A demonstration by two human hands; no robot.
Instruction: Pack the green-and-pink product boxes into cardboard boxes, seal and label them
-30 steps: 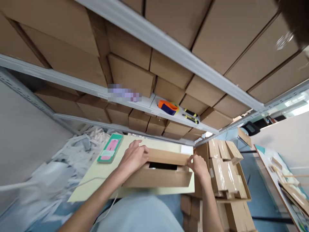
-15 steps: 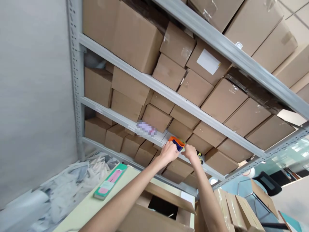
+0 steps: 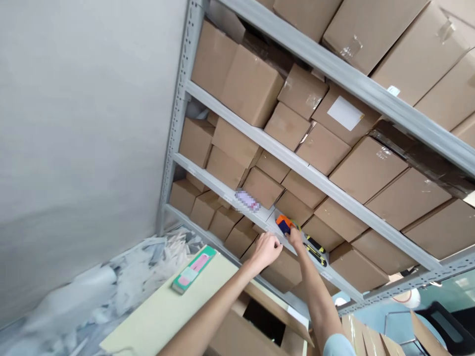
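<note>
Right hand [image 3: 296, 237] against the orange-and-navy tool [image 3: 284, 224] on the grey shelf [image 3: 208, 182], its fingers partly hidden (I can't tell how closed), left hand [image 3: 267, 249] near it, fingers curled narrow, open carton [image 3: 243, 332] below on the tabletop [image 3: 156, 307].

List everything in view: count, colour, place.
shelving: one, grey, centre
boxes: many, brown, shelving and lower right
tool: one, orange-navy, mid-shelf
cutters: two, black-yellow, right of tool
pixelated item: one, purplish, left of tool
table: one, pale yellow, below shelving
pack: one, green-pink, on table
open carton: one, brown, on table
sheets: two, white, upper box and table
scraps: many, white, lower left
wall: one, grey, left
chair: one, black, lower right
left hand: one, bare, near shelf
right hand: one, bare, at tool
</note>
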